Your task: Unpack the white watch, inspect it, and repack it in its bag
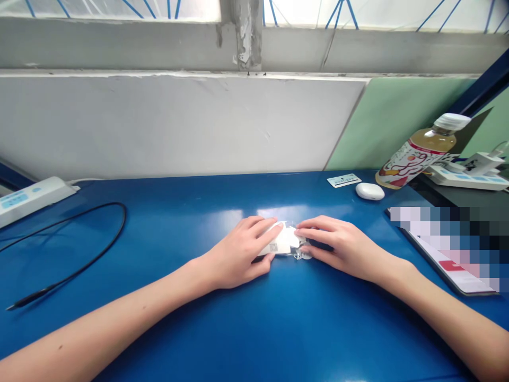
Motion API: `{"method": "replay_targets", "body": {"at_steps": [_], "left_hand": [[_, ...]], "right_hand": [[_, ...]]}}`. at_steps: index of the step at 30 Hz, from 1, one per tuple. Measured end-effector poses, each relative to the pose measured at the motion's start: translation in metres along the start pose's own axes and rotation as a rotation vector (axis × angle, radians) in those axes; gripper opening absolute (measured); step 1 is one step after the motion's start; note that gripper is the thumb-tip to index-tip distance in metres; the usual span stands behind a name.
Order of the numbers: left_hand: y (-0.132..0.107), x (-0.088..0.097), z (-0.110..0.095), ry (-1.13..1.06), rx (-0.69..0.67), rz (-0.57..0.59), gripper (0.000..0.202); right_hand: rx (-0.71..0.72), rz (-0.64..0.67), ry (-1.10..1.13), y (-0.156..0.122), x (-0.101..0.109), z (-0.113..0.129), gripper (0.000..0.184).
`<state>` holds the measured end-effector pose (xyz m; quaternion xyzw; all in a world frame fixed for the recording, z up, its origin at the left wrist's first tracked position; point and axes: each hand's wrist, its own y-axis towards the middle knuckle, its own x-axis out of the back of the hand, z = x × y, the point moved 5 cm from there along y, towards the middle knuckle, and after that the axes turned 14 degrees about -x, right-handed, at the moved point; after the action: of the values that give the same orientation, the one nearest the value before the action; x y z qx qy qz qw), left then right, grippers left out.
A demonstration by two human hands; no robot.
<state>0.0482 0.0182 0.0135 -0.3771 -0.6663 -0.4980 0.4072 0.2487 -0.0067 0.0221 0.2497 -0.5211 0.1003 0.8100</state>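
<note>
A small clear plastic packet (284,245) with white contents and a printed square code lies flat on the blue table (254,329), between my two hands. My left hand (242,249) grips its left end, fingers laid over the top and thumb along the near edge. At the crinkled right end, the fingertips and thumb of my right hand (338,241) hold the clear plastic. My fingers cover both ends of the packet, so what it contains cannot be made out.
A black cable (119,228) and a white power strip (35,199) lie at left. On the right are a card (344,180), a white earbud case (369,191), a drink bottle (417,154), another power strip (469,178) and a partly blurred tablet-like device (433,254). A wall (178,127) stands behind.
</note>
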Motion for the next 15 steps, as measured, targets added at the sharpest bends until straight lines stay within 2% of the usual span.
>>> {"method": "replay_targets", "body": {"at_steps": [7,12,15], "left_hand": [[0.001,0.001,0.000,-0.008,0.006,-0.027,0.048],[0.002,0.002,-0.001,-0.006,-0.008,-0.037,0.048],[0.001,0.001,-0.001,-0.006,-0.001,-0.028,0.049]], "right_hand": [[-0.067,-0.044,-0.042,0.001,0.001,-0.001,0.025],[-0.170,-0.071,0.056,0.001,-0.008,0.002,0.020],[-0.217,-0.058,0.101,0.002,-0.006,0.000,0.021]]}}
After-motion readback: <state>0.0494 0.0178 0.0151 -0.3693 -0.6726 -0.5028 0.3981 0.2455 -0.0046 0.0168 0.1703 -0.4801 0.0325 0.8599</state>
